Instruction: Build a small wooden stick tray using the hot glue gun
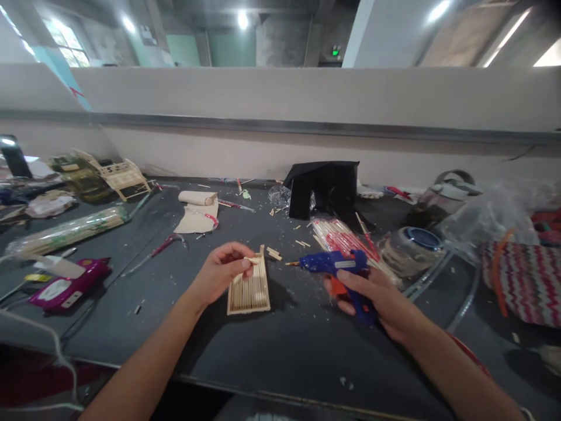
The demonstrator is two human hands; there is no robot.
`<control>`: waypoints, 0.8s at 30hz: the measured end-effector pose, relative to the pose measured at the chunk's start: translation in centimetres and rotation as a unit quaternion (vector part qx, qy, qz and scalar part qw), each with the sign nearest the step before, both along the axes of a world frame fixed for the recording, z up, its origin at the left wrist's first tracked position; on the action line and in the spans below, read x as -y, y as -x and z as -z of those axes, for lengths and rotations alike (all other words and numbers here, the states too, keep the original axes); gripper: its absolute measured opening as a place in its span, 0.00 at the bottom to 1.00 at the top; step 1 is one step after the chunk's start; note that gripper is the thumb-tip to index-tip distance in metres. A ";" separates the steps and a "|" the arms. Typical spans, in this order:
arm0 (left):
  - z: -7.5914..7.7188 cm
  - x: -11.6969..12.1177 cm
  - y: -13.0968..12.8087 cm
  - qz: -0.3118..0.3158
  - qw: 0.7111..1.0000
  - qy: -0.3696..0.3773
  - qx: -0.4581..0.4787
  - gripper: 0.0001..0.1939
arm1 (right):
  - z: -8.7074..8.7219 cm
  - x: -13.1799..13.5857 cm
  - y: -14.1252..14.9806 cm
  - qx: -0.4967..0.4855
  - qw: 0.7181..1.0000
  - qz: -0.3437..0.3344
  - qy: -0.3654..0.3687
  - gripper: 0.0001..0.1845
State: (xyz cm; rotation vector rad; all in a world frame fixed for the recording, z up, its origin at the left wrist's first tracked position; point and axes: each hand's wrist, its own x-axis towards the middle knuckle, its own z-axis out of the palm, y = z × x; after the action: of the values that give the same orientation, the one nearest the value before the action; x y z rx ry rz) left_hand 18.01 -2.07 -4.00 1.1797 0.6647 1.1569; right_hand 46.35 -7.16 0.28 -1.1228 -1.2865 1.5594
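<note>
Between the thumb and fingers of my left hand [225,270] is a short wooden stick [253,261], held just above a small panel of wooden sticks [249,293]. The panel lies on the dark table and has a raised edging, with an upright piece at its far right corner. My right hand [372,289] is wrapped round the handle of a blue glue gun [335,262] with an orange trigger. Its nozzle points left towards the panel, apart from it. Several short cut sticks [274,254] lie just beyond the panel's far right corner.
A bag of sticks [346,237] and a clear jar [412,248] stand beyond my right hand. At the back is a black box-like object [326,190]. To the left are a purple tool [70,283], wrapped sticks [70,231], a small wooden chair-like model [125,178] and a cardboard roll [197,199].
</note>
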 end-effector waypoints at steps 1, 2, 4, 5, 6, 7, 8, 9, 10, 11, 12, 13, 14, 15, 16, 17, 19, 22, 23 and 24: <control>0.0 0.0 0.0 0.013 1.000 0.011 0.017 0.07 | -0.3 0.0 0.4 0.004 1.000 -0.012 0.003 0.15; 0.1 0.0 0.0 0.024 0.999 0.021 0.033 0.06 | -0.6 0.0 0.9 0.010 1.000 -0.021 0.003 0.17; 0.1 0.0 0.0 0.046 0.996 0.041 0.059 0.06 | -0.9 0.0 1.9 0.015 1.000 -0.025 -0.007 0.19; 0.1 -0.1 0.0 0.054 0.995 0.050 0.070 0.07 | -1.1 0.0 2.3 0.015 1.000 -0.020 -0.018 0.20; 0.1 -0.1 0.0 0.060 0.993 0.057 0.078 0.07 | -1.2 0.0 2.7 0.013 0.999 -0.011 -0.035 0.20; 0.1 -0.1 0.0 0.065 0.992 0.061 0.084 0.07 | -1.3 -0.1 3.1 0.016 0.998 -0.003 -0.053 0.20; 0.1 -0.1 0.0 0.066 0.992 0.063 0.089 0.07 | -1.4 -0.1 3.3 0.022 0.997 0.003 -0.072 0.20; 0.2 -0.2 0.0 0.067 0.992 0.061 0.091 0.07 | -1.4 0.0 3.5 0.030 0.996 0.006 -0.089 0.21; 0.3 -0.2 0.0 0.066 0.992 0.058 0.092 0.08 | -1.3 0.0 3.7 0.036 0.994 0.007 -0.102 0.21; 0.3 -0.2 0.0 0.065 0.992 0.054 0.090 0.09 | -1.3 0.1 3.9 0.039 0.993 0.007 -0.110 0.22; 0.4 -0.2 0.0 0.064 0.993 0.052 0.086 0.10 | -1.1 0.1 4.0 0.039 0.993 0.007 -0.113 0.23; 0.5 -0.2 0.0 0.062 0.994 0.051 0.079 0.10 | -0.9 0.2 4.1 0.035 0.993 0.008 -0.112 0.24; 0.6 -0.2 0.0 0.059 0.994 0.050 0.072 0.09 | -0.8 0.3 4.1 0.031 0.994 0.008 -0.108 0.25; 0.6 -0.2 0.0 0.055 0.995 0.050 0.065 0.08 | -0.6 0.4 4.2 0.027 0.994 0.008 -0.102 0.26; 0.6 -0.2 0.0 0.052 0.996 0.049 0.058 0.07 | -0.4 0.5 4.2 0.025 0.995 0.006 -0.097 0.26; 0.6 -0.2 0.0 0.049 0.996 0.047 0.053 0.06 | -0.3 0.6 4.2 0.024 0.995 0.005 -0.094 0.26; 0.5 -0.1 -0.1 0.047 0.997 0.042 0.042 0.06 | -0.1 0.7 4.2 0.024 0.995 0.005 -0.096 0.24; 0.3 -0.1 -0.2 0.046 0.998 0.037 0.034 0.07 | 0.1 0.8 4.1 0.034 0.994 0.012 -0.107 0.23; 0.3 -0.1 -0.3 0.045 0.998 0.036 0.033 0.07 | 0.2 0.8 4.1 0.037 0.993 0.015 -0.110 0.22; 0.3 0.0 -0.3 0.043 0.998 0.034 0.033 0.07 | 0.2 0.9 4.1 0.041 0.993 0.017 -0.111 0.22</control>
State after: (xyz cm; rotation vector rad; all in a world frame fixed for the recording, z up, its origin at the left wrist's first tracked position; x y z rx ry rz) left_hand 18.30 -2.02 -4.27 1.0976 0.5933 1.0876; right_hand 42.26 -8.02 0.04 -1.0708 -1.4493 1.3204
